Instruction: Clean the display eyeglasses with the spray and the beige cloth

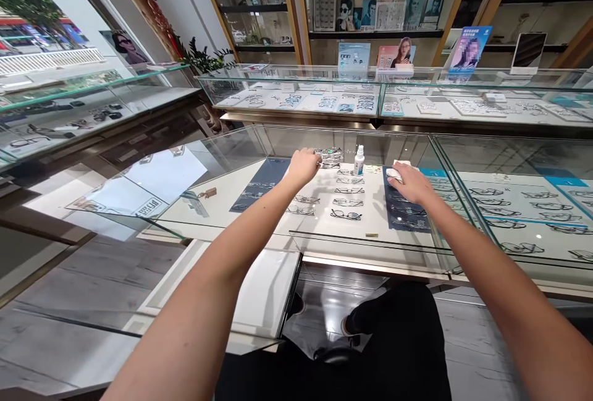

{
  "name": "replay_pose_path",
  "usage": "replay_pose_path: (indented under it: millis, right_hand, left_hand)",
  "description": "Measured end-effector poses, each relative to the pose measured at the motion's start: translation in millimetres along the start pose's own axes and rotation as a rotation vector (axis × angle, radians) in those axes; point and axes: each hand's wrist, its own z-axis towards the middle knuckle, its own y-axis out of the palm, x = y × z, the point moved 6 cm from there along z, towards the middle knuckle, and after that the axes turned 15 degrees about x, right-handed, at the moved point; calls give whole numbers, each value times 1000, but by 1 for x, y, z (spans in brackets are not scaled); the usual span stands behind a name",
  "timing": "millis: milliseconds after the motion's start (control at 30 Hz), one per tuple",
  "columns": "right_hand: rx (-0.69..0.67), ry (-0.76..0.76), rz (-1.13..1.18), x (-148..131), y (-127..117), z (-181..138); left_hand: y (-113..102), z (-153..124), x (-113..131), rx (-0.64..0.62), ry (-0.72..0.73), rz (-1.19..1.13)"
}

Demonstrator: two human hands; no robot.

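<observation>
glass makes up the tabletop (324, 238) of a long display case in a bright shop. a bunched white cloth (395, 173) is under the right hand (411, 183), toward the far side of that glass, over a dark panel (407, 219) carrying eyeglasses. the right fingers are closed on the cloth, its pale edges showing past them. farther left, the left hand (304, 166) is beside a cluster of frames (331, 155); its fingers are curled, and i cannot tell whether they touch or hold anything. between the hands, a white bottle (359, 160) stands upright near the cluster. nearer the person, pairs of glasses (346, 214) lie in rows on the case's white base, with a small gold label (372, 235) close to the front edge. another dark panel (245, 198) lies to the left, partly behind the left forearm. beyond is a second display case (296, 102), with advertising cards (469, 50) on top, a leafy plant (204, 57) by its left end and shelves (370, 34) at the back.
</observation>
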Motion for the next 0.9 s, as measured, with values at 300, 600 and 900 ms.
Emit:
replay_pose_path:
  millis: [300,600,900]
  right_hand:
    - [7,-1,-11,4,4,2]
    - [25,-41,-8,3,0,3]
    - [-10,-17,-15,8,6,3]
  left_hand:
    - [-58,-42,-7,60,0,-18]
    - [-177,-205,-20,-596,-169,-526]
    - [-62,-293,-77,-727,-274,-347]
